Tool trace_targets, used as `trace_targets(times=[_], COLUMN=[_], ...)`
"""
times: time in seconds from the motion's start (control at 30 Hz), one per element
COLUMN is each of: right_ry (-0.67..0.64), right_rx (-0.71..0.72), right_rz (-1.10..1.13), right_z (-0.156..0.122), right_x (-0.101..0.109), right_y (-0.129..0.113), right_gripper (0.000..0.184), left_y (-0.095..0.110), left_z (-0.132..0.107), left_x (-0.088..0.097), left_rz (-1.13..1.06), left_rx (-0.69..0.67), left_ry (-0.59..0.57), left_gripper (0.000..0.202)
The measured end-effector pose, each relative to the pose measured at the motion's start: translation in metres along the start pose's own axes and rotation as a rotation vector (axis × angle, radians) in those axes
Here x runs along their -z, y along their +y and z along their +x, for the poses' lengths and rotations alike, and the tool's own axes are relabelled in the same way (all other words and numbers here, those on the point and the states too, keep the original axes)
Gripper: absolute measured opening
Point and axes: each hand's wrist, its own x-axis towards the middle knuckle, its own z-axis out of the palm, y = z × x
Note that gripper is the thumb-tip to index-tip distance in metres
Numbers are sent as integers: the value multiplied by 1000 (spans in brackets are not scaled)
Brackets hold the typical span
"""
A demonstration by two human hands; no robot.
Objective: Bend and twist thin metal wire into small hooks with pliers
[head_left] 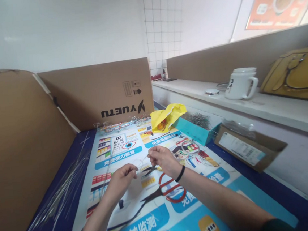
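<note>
My left hand (pixel 125 175) is closed in a pinch over the middle of the printed sheet (pixel 135 190). Facing it a short gap away, my right hand (pixel 163 160) pinches too, with thumb and forefinger together. A faint thin strand shows between the hands, too fine to make out. Below them lie red-handled scissors (pixel 166 191), with the dark blades toward the left. A smaller dark tool (pixel 148 171), perhaps pliers, rests on the sheet just under the gap between my hands.
Thin wires (pixel 60 193) lie along the left side. At the back are a yellow bag (pixel 170 112), a teal box (pixel 195 133) of small metal pieces and a wire pile (pixel 117 127). Right stand an opened carton (pixel 244 146) and, on the ledge, a white mug (pixel 239 84). Cardboard panels (pixel 97 88) wall the left and back.
</note>
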Motion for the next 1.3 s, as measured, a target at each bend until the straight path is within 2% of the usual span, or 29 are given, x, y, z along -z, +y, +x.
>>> trace_targets(times=[0.5, 1.0, 1.17, 1.3], right_ry=[-12, -4, 31, 29], right_rx=[-40, -38, -11, 35], right_rz=[14, 6, -35, -101], right_z=[0, -2, -4, -7], right_x=[0, -1, -5, -9], right_y=[11, 11, 7, 7], right_gripper=[25, 23, 21, 21], left_y=[3, 3, -3, -4], left_z=[0, -1, 2, 4], left_x=[-2, -2, -2, 4], left_rz=[-14, 1, -9, -65], left_rx=[29, 31, 16, 20], left_ry=[-28, -20, -57, -137], left_gripper=[16, 18, 17, 18])
